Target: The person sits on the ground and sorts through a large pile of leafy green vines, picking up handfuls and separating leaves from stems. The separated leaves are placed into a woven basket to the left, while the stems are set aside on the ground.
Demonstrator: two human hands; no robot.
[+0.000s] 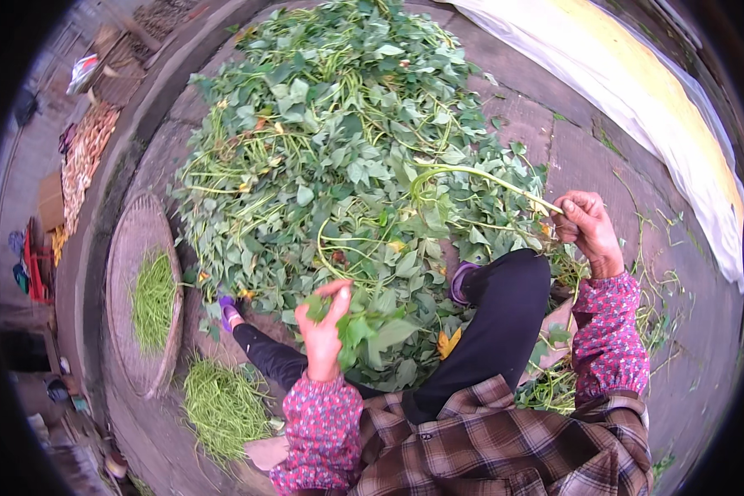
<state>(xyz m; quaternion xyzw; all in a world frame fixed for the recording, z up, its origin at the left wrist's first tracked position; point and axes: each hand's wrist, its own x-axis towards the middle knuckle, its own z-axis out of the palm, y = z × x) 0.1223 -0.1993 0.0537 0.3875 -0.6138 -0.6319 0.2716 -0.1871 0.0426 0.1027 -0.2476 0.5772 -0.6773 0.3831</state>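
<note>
The right hand (588, 230) is pinched shut on the end of one long green stem (479, 175) — its long axis runs from the fingers up and to the left, curving over into the leaves. The left hand (324, 331) has fingers closed around a bunch of leaves (363, 331), held just in front of the knees. Beyond both grips lies one big heap of leafy vines (339, 140) on the stone pavement (678, 347). Left of the left hand, one round woven tray (128, 248) holds a pile of stripped green stems (153, 299); a second pile (223, 405) lies on the ground below it — two piles in all.
</note>
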